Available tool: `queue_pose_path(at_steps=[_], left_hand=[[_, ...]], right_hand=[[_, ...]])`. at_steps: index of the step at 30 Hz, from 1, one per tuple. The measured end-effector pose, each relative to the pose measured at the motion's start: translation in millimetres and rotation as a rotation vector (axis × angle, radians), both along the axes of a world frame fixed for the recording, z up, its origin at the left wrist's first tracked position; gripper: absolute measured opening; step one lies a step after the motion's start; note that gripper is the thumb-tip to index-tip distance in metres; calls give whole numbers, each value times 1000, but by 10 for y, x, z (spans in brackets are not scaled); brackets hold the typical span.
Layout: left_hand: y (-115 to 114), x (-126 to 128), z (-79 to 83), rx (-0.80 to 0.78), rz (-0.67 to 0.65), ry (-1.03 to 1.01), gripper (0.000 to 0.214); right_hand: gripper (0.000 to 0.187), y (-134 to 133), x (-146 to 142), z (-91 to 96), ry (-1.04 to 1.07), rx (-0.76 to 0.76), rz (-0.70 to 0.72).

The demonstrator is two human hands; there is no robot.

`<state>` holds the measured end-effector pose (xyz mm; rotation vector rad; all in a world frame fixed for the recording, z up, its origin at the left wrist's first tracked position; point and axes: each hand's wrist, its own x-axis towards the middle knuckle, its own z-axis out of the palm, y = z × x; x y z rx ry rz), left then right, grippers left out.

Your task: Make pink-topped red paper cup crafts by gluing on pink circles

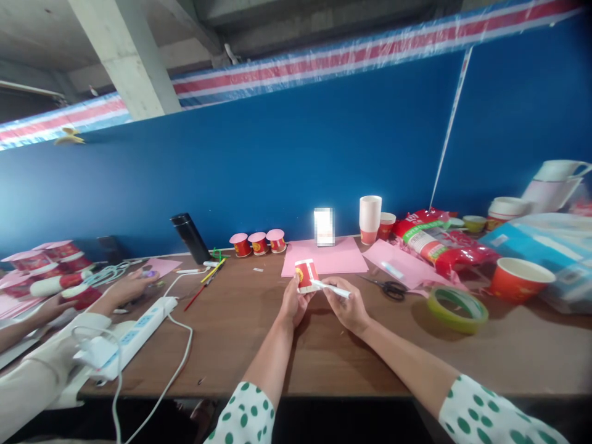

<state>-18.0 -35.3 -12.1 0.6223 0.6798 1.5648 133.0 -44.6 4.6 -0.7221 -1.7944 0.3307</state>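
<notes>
My left hand (292,303) is closed round a small red paper cup (306,274), holding it up over the brown table (259,345). My right hand (345,305) grips a white pen-like stick (331,288) whose tip touches the cup's lower edge. Both hands meet just in front of a pink paper sheet (330,258). Behind it, near the blue wall, stand three finished red cups with pink tops (258,243).
Black scissors (389,287) and a green tape roll (457,308) lie to the right, with an orange cup (518,279) and red bags (435,242). A stack of cups (370,219) stands at the back. Left: a white power strip (134,336), a black flask (190,237), another person's hands (129,287).
</notes>
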Motion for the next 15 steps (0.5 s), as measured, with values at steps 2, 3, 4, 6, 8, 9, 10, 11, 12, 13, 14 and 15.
queue_pose_path(at_steps=[2, 3, 4, 6, 8, 9, 10, 11, 12, 13, 14, 15], left_hand=[[-2, -1, 1, 8, -8, 12, 35], [-3, -2, 1, 13, -12, 19, 36], [-4, -4, 0, 18, -13, 24, 36], [-6, -7, -5, 28, -17, 25, 35], [-7, -9, -11, 35, -21, 21, 34], [-7, -9, -13, 36, -21, 19, 34], [-7, -8, -13, 35, -20, 18, 34], [-7, -7, -13, 32, -17, 19, 35], [-7, -4, -11, 29, -13, 18, 35], [-8, -2, -8, 27, -10, 18, 35], [-10, 1, -4, 27, -9, 18, 35], [-12, 3, 0, 28, -10, 18, 34]], right_hand=[[17, 0, -1, -2, -4, -5, 13], [16, 0, -1, -2, -6, -6, 20], [16, 1, 0, -3, -4, -5, 24], [15, 1, 0, -3, 2, -2, 23], [15, 3, 0, -2, -1, -2, 22], [15, 3, 0, -1, -6, -1, 22], [15, 4, 1, 0, -11, -1, 20], [15, 4, 1, 2, -13, -1, 19], [15, 3, 1, 4, -12, -1, 18], [15, 1, 2, 7, -10, -2, 18], [16, -1, 2, 11, -8, -2, 20], [16, -3, 3, 15, -9, -2, 23]])
